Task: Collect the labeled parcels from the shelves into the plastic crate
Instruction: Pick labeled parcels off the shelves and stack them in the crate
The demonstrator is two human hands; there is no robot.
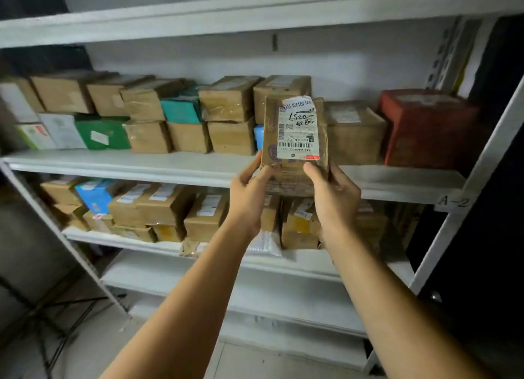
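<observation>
Parcel [295,136] base in both grips [249,193] [333,194]

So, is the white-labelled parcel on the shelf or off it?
Off it. The left hand and right hand hold the parcel upright by its lower end, before the shelf.

Both bare forearms are stretched forward and upward from the lower edge of the view, drawn closer together toward the hands. The left hand [249,197] is raised, its thumb laid on the front of a parcel [295,129] and its fingers curled round the lower left edge. The right hand [331,197] is held alongside, thumb pressed on the front, fingers wrapped behind the lower right edge. The wrists are kept near each other, not touching.
</observation>
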